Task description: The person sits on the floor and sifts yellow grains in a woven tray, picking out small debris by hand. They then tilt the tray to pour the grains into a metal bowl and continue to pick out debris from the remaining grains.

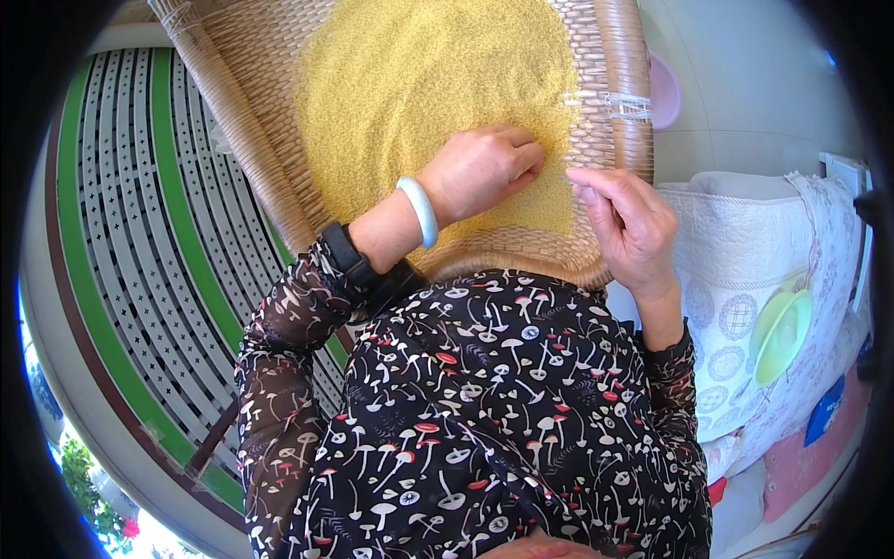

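Observation:
A woven wicker winnowing basket (241,126) with a thick bound rim lies before me, its near edge against my patterned top. Spread across it is a layer of small yellow grain (419,91), likely millet, with shallow ridges. My left hand (482,166), with a pale bangle at the wrist, rests low over the grain near its right side. Its fingers curl under, so the fingertips are mostly hidden. Close by, my right hand (632,223) is at the basket's right edge, thumb and forefinger brought near each other; anything between them is too small to tell.
On the left stands a slatted grey-and-green frame (160,209). A pink basin (665,91) is on the tiled floor beyond the basket's right rim. To the right, a light green basin (781,339) sits on a quilted cover (733,244).

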The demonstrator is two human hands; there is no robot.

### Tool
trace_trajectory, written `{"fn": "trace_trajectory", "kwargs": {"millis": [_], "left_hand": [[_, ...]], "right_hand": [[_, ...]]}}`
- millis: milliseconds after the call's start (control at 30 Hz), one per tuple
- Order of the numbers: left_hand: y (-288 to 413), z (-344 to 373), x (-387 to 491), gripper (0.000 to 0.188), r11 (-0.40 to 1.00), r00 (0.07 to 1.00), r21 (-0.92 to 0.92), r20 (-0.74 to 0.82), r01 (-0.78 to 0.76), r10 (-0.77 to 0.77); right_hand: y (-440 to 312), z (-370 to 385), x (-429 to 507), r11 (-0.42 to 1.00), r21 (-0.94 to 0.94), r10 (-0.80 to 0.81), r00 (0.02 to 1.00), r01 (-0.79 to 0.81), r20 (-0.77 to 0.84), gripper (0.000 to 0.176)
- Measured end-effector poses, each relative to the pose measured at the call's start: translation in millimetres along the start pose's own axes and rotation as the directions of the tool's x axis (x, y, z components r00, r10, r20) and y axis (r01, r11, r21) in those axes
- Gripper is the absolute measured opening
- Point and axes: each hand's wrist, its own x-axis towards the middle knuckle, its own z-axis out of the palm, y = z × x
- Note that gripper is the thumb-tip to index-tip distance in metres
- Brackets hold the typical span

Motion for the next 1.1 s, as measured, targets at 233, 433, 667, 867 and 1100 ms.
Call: {"fn": "trace_trajectory", "kwargs": {"millis": [233,433,667,867,1100], "left_hand": [[0,1,5,0.008,0.964,0.984,0.195,0.023,-0.178,0.177],[1,-48,-1,0.004,0.905,0.965,-0.347,-0.007,0.244,-0.263],[7,-76,-37,0.004,0.078,0.826,-0.986,0.078,0.146,-0.558],[15,-75,-45,0.026,-0.133,0.787,-0.984,0.172,0.115,-0.593],[19,-74,-45,0.031,-0.232,0.794,-0.965,0.238,0.126,-0.559]], "right_hand": [[-1,1,0,1.000,-0.017,-0.004,1.000,0.004,0.004,0.024],[-4,2,0,1.000,0.000,0.014,1.000,-0.014,-0.005,0.024],[-4,0,0,1.000,-0.025,0.010,1.000,-0.010,0.012,0.021],[-7,1,2,0.999,-0.046,0.010,1.000,-0.010,0.016,0.020],[-11,1,2,0.998,-0.045,0.049,0.999,-0.048,0.014,0.018]]}}
